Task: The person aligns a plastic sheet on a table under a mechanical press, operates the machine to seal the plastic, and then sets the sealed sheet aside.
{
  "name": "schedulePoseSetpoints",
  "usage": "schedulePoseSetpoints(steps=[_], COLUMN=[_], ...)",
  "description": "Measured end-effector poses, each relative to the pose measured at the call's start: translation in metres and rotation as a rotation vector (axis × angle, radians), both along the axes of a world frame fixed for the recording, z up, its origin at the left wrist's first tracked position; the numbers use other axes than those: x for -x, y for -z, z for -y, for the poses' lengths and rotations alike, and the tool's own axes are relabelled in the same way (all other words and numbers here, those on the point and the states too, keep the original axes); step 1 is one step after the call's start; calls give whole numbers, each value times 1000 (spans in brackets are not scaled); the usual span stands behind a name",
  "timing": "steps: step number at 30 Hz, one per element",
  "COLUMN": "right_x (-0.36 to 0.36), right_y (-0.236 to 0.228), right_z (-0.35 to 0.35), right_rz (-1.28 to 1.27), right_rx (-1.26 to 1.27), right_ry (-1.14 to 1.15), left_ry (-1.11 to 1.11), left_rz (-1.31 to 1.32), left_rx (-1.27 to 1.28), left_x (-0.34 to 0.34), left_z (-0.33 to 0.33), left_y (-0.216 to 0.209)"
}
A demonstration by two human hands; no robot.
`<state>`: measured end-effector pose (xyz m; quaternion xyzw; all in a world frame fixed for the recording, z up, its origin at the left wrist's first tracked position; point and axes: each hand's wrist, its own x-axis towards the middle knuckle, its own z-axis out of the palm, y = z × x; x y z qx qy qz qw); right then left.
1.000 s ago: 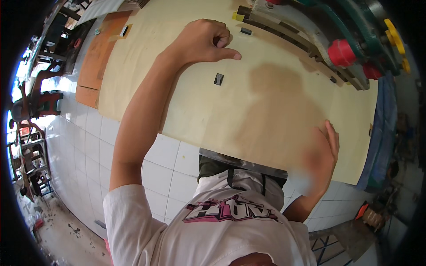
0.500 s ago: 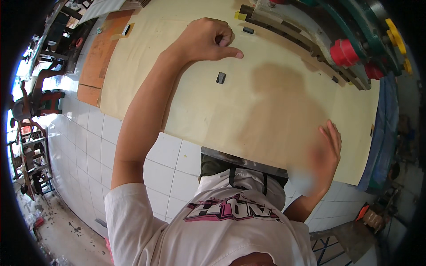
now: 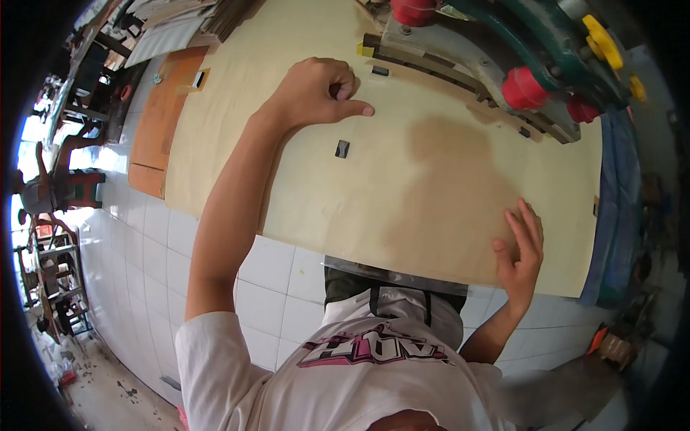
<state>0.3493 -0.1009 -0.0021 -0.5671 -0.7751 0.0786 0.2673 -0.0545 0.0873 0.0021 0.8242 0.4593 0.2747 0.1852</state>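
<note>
A pale yellow sheet (image 3: pixel 316 208) covers the tabletop in front of me. Over its left-middle part is my left hand (image 3: pixel 320 90), its fingers curled into a fist and the thumb stretched out to the right. Nothing shows in that fist. A small dark block (image 3: pixel 342 149) lies on the sheet just below the left thumb, and another small dark block (image 3: pixel 379 70) lies beyond the hand, to its right. My right hand (image 3: pixel 523 248) is at the near right part of the sheet with its fingers extended and thumb apart, holding nothing.
A green machine (image 3: pixel 543 54) with red knobs and a yellow handwheel stands at the far right. Along its near side runs a long dark bar (image 3: pixel 445 77). Blue cloth (image 3: pixel 618 194) hangs by the right edge. An orange-brown board (image 3: pixel 154 136) and stacked sheets (image 3: pixel 180 29) lie left. Another person (image 3: pixel 54 187) sits far left.
My view has shifted slightly, so the machine and blocks appear farther left and the blocks lower. The left hand keeps its fist with thumb out. My right thumb, blurred before, now shows clearly.
</note>
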Motion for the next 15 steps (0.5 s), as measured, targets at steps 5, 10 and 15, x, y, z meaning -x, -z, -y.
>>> schedulePoseSetpoints(steps=[5,10,15], right_x=[-1,0,-2], right_y=[1,-1,-1], right_z=[1,2,2], right_rz=[24,22,-2], right_rx=[-22,-16,-17], right_ry=[5,17,15], left_ry=[14,8,14], left_rz=[-6,8,24], left_rx=[-49,-17,-34], left_x=[1,-1,-3], left_z=[-3,-1,1], left_y=[4,1,-2])
